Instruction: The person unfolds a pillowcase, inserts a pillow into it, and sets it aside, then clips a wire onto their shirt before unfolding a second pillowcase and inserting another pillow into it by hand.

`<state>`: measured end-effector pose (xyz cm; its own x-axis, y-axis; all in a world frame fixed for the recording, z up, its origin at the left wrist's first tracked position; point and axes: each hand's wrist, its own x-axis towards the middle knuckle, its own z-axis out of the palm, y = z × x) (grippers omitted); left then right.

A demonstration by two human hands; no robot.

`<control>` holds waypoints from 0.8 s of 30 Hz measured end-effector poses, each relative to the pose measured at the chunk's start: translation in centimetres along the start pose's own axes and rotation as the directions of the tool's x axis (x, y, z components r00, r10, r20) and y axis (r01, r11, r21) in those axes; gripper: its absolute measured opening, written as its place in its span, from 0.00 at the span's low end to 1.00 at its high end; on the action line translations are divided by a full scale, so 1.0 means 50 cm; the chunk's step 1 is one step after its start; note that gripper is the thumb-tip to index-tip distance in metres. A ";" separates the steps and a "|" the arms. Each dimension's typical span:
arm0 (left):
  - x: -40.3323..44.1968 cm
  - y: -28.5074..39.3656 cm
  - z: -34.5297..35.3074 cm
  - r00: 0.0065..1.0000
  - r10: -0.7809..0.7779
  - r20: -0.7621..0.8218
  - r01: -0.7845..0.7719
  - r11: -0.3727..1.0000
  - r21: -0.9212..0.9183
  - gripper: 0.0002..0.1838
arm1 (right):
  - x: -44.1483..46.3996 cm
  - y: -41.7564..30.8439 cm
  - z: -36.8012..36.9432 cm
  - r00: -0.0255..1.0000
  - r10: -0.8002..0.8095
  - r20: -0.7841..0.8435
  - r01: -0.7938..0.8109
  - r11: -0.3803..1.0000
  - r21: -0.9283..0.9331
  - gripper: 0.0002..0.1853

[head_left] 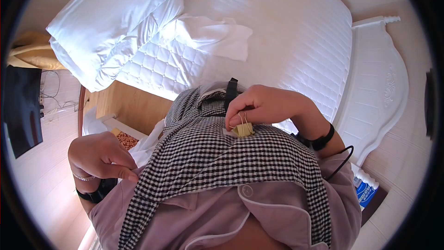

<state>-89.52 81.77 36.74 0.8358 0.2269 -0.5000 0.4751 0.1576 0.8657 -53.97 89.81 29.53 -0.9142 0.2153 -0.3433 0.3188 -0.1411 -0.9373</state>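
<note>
Right hand [259, 106]: located just above the centre of the view, slightly toward 1 o'clock, bent at the wrist with its fingers pointing down. Its grip is closed on a yellow binder clip [243, 130], the fingers at the clip's wire handles. The clip lies against the front of a black-and-white checked apron [217, 153]; a small pale piece shows beside it, too small to identify. Whether the clip's mouth bites the apron cloth cannot be determined.

Left hand [102, 155]: located at 8 o'clock, beside the apron's edge, fingers curled and thumb near the index finger. Whether this grip holds anything cannot be determined. A bracelet and a dark band are noted at this wrist; a black band [323, 138] is noted on the right forearm, with a black cable [344, 157] near it.

The apron is worn over a mauve garment [277, 208] with white piping, at 6 o'clock. A black strap [231, 91] rises at the apron's far edge, near the right hand.

Surroundings: a bed [286, 32] with a quilted white surface occupies 12 o'clock, white bedding [111, 14] heaped at 11 o'clock. A white headboard [377, 78] stands at 2 o'clock, a dark screen [23, 109] at 9 o'clock, and a blue-and-white package [365, 192] at 4 o'clock.
</note>
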 end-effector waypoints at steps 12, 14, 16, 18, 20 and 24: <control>-0.004 0.016 0.001 0.999 -0.043 0.003 0.043 0.998 0.045 0.10 | 0.011 0.303 -0.138 0.550 0.217 -0.807 -0.360 0.933 0.006 0.09; -0.010 0.021 0.009 0.999 -0.050 -0.006 0.051 0.998 0.041 0.09 | 0.015 0.496 -0.171 0.451 0.393 -0.801 -0.304 0.912 0.276 0.08; -0.021 0.027 0.022 0.991 -0.135 -0.006 0.136 0.990 0.030 0.09 | 0.010 0.654 -0.170 0.414 0.499 -0.761 -0.215 0.866 0.451 0.07; -0.026 0.054 0.035 0.951 -0.309 0.027 0.310 0.948 -0.067 0.08 | 0.008 0.760 -0.134 0.248 0.756 -0.606 0.193 0.575 0.795 0.06; -0.031 0.073 0.062 0.896 -0.444 0.013 0.438 0.877 -0.195 0.08 | 0.020 0.830 -0.108 0.239 0.784 -0.573 0.296 0.503 0.812 0.05; -0.004 0.108 0.089 0.864 -0.504 0.005 0.472 0.804 -0.361 0.05 | 0.054 0.922 -0.063 0.176 0.856 -0.487 0.436 0.376 0.818 0.03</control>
<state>-85.88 78.30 41.63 0.4838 0.1113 -0.8681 0.6769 0.5811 0.4518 -40.94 86.93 -14.77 0.2338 0.3876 -0.8917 -0.4836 -0.7492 -0.4525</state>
